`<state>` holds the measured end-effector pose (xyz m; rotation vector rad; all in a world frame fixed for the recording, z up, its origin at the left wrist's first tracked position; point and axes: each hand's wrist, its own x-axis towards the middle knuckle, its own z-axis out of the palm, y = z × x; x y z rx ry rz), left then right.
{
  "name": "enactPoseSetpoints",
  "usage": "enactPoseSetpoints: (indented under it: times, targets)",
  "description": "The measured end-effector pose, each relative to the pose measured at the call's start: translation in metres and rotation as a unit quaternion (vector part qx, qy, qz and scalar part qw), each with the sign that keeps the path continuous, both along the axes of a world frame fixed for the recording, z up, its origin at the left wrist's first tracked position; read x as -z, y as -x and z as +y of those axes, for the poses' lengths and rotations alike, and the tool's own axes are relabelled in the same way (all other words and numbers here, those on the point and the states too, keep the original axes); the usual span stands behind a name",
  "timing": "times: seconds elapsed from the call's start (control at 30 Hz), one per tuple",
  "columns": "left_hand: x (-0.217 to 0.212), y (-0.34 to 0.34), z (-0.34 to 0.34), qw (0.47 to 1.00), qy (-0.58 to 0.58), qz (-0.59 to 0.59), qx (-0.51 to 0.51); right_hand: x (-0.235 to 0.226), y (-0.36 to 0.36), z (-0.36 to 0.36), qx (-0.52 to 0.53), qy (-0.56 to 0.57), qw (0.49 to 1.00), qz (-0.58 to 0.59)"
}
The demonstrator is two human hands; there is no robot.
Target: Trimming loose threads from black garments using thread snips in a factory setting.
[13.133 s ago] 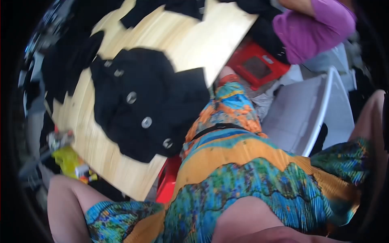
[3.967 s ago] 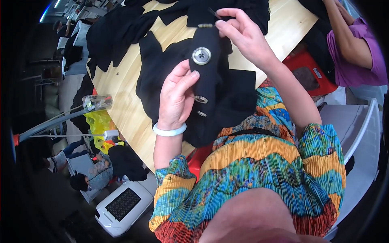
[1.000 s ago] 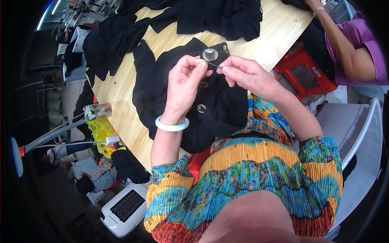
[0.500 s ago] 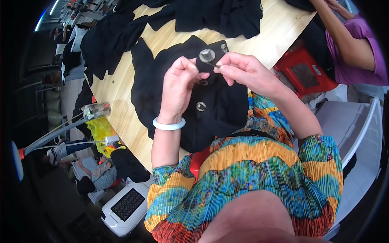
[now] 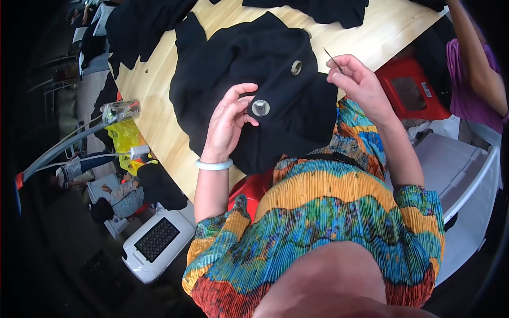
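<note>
A black garment (image 5: 212, 79) lies spread over the near edge of the wooden table and onto my lap. Two large round buttons show on its front: a grey-rimmed button (image 5: 261, 108) and, farther off, a tilted button (image 5: 296, 67). My left hand (image 5: 225, 124) wears a pale bangle on its wrist; its fingers are curved and apart beside the nearer button, grasping nothing visible. Raised to the right of the cloth, my right hand (image 5: 358, 85) pinches a thin dark needle (image 5: 332, 59), whose point sticks up and to the left. Any thread cannot be made out.
More black garments (image 5: 143, 32) lie on the far side of the wooden table (image 5: 159, 124). At left stand a lamp arm (image 5: 63, 143) and a yellow bag (image 5: 124, 140). A red stool (image 5: 392, 87) and a co-worker's arm (image 5: 477, 58) are at right, with a white chair (image 5: 450, 164) nearer me.
My hands were together at a lifted button; now they are apart. The right hand has moved right with the needle, and the cloth has dropped flatter. The whole view has shifted slightly.
</note>
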<state>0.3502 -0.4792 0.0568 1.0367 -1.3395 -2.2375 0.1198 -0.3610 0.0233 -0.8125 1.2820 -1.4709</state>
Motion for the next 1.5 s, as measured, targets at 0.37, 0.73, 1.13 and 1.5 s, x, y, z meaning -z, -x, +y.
enactPoseSetpoints:
  times: [0.37, 0.73, 1.13, 1.5]
  targets:
    - [0.005, 0.002, -0.008, 0.997, -0.023, -0.069, 0.011, 0.024, -0.016, -0.016, 0.035, -0.004, 0.998, 0.061]
    - [-0.045, 0.055, -0.017, 0.997, 0.002, 0.031, 0.068, -0.017, -0.053, -0.024, 0.027, 0.123, 0.991, 0.050]
    - [0.006, 0.029, -0.027, 0.991, -0.088, 0.083, 0.050, -0.040, -0.008, -0.066, 0.106, 0.096, 0.984, -0.105]
    - [-0.037, 0.019, -0.012, 0.993, 0.008, 0.115, 0.013, -0.023, -0.010, -0.072, 0.113, 0.078, 0.978, 0.155]
